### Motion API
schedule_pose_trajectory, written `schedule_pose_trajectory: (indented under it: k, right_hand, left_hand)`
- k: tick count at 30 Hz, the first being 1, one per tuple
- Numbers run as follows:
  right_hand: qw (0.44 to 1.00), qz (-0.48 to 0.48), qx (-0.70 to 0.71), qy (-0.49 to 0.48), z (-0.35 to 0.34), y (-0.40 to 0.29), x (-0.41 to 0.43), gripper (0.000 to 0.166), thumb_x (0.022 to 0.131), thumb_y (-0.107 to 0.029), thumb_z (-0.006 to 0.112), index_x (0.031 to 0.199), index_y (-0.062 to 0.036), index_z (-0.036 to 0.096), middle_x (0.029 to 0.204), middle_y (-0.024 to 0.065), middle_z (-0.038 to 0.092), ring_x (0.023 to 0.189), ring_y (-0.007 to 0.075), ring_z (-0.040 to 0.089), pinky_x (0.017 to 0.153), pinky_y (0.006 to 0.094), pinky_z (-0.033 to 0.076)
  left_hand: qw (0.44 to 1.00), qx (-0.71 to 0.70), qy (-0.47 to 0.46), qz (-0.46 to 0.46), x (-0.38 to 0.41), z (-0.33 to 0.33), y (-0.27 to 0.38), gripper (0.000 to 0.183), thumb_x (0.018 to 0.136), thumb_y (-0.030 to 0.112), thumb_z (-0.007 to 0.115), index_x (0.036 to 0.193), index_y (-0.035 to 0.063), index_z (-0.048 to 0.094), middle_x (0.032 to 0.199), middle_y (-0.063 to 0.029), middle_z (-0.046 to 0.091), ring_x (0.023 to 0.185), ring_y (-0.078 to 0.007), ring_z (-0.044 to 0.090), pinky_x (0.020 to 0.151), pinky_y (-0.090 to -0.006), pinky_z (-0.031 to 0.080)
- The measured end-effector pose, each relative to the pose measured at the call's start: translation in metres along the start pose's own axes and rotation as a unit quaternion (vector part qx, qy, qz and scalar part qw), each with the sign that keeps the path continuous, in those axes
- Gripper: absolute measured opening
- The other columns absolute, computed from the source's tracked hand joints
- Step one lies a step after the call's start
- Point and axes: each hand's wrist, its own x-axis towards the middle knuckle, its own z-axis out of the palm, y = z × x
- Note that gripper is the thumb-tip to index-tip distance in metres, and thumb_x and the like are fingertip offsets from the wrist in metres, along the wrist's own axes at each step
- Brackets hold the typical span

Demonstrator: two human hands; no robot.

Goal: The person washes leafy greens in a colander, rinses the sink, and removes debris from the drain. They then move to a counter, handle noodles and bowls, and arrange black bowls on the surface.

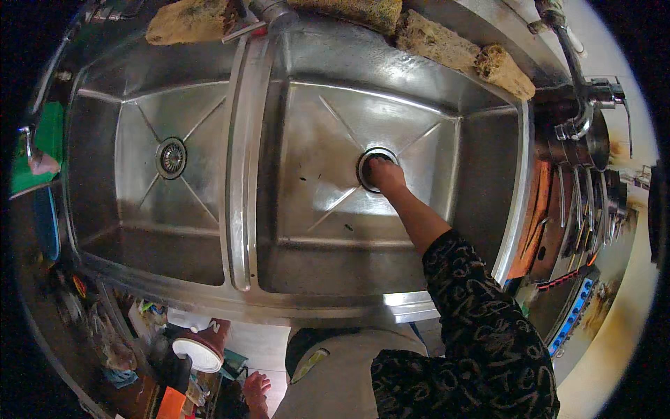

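My right hand [386,173] reaches down into the round drain [362,177] of the right-hand basin of a stainless steel double sink. Its fingertips are hidden in the dark opening, so whether they hold anything does not show. A few small dark scraps [303,179] lie on the basin floor [319,204]. The left basin [141,204] has a metal strainer [171,158] sitting in its drain. Beside my body, below the sink's front edge, hangs my left hand [256,388], fingers loosely bent and apart, with nothing seen in it.
A faucet [275,13] stands behind the divider [241,173]. Dried loofah pieces [437,42] lie along the back rim. To the right are another faucet [573,78], hanging utensils [581,204] and a blue rack [570,317]. A green board [44,152] stands at left.
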Motion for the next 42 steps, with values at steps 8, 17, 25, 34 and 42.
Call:
schedule_pose_trajectory:
  k: [8,17,25,34,42]
  right_hand:
    - [0.996,-0.046,-0.076,0.031,0.003,-0.003,-0.002,0.011,0.074,-0.017,0.047,0.082,-0.0092,0.050,0.078,0.0079,0.056,0.070,0.0237,0.058,0.054,0.0365,0.047]
    - [0.996,-0.040,-0.069,0.028,0.001,-0.006,-0.005,0.011,0.072,-0.013,0.047,0.082,-0.0079,0.048,0.079,0.0095,0.056,0.068,0.0244,0.058,0.054,0.0402,0.046]
    - [0.999,0.003,-0.049,0.000,0.006,-0.003,0.000,0.012,0.072,-0.015,0.048,0.079,-0.0066,0.051,0.080,0.0122,0.058,0.068,0.0257,0.059,0.056,0.0394,0.047]
    - [0.935,0.150,0.306,0.094,-0.070,0.032,-0.024,0.024,0.072,-0.023,0.056,0.086,-0.0037,0.055,0.074,0.0138,0.059,0.066,0.0241,0.058,0.059,0.0329,0.045]
    - [0.825,0.080,0.554,0.078,-0.124,-0.024,-0.054,0.014,0.074,-0.011,0.055,0.080,0.0009,0.053,0.065,0.0038,0.054,0.055,0.0095,0.050,0.050,0.0222,0.041]
  left_hand:
    - [1.000,-0.007,0.023,-0.008,-0.011,0.011,-0.002,0.031,0.077,0.014,0.053,0.105,0.0023,0.047,0.085,-0.0123,0.055,0.070,-0.0213,0.056,0.061,-0.0325,0.047]
    - [0.997,-0.066,-0.044,-0.012,0.000,-0.008,-0.035,0.025,0.079,0.022,0.050,0.098,0.0063,0.047,0.091,-0.0128,0.051,0.075,-0.0243,0.051,0.061,-0.0353,0.046]
    - [0.995,-0.047,-0.090,-0.020,0.018,-0.021,-0.049,0.018,0.081,0.025,0.048,0.092,0.0107,0.048,0.092,-0.0100,0.049,0.081,-0.0234,0.048,0.068,-0.0365,0.044]
    - [0.998,-0.055,-0.016,0.013,0.003,-0.005,-0.042,0.032,0.076,0.018,0.056,0.103,0.0028,0.048,0.084,-0.0106,0.056,0.070,-0.0205,0.056,0.059,-0.0304,0.047]
    - [0.996,-0.015,-0.036,0.083,0.002,0.002,-0.016,0.034,0.077,0.018,0.053,0.106,0.0016,0.045,0.086,-0.0102,0.054,0.072,-0.0197,0.054,0.062,-0.0308,0.046]
